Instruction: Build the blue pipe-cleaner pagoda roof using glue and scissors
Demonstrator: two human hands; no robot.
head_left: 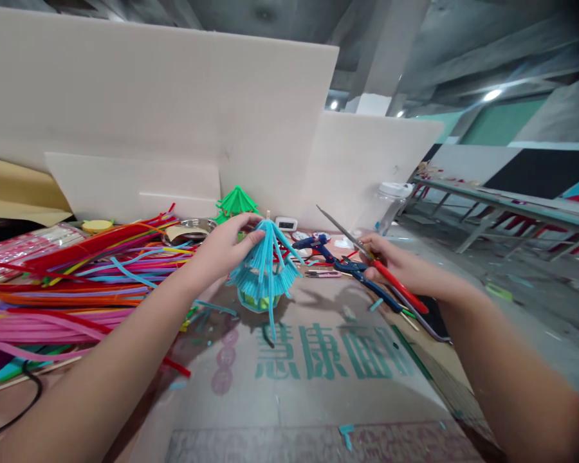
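Observation:
My left hand (229,244) is closed on the upper part of a light-blue pavilion model (265,273) made of fuzzy pipe cleaners. The model has a tiered, fringed roof with a thin stick at its peak. One long blue strand hangs down its front towards the table. My right hand (388,257) grips a pair of scissors (395,283) with red handles, the blades pointing up and left, apart from the model. Just beneath the scissors lies a dark blue tool (313,243), partly hidden. Behind my left hand stands a green pavilion model (238,202).
Bundles of coloured pipe cleaners (91,289) cover the table's left side. White boards (149,96) stand along the back. A clear jar with a white lid (393,191), a small display device (286,224) and a phone (434,325) are nearby. Blue scraps (347,436) lie in front.

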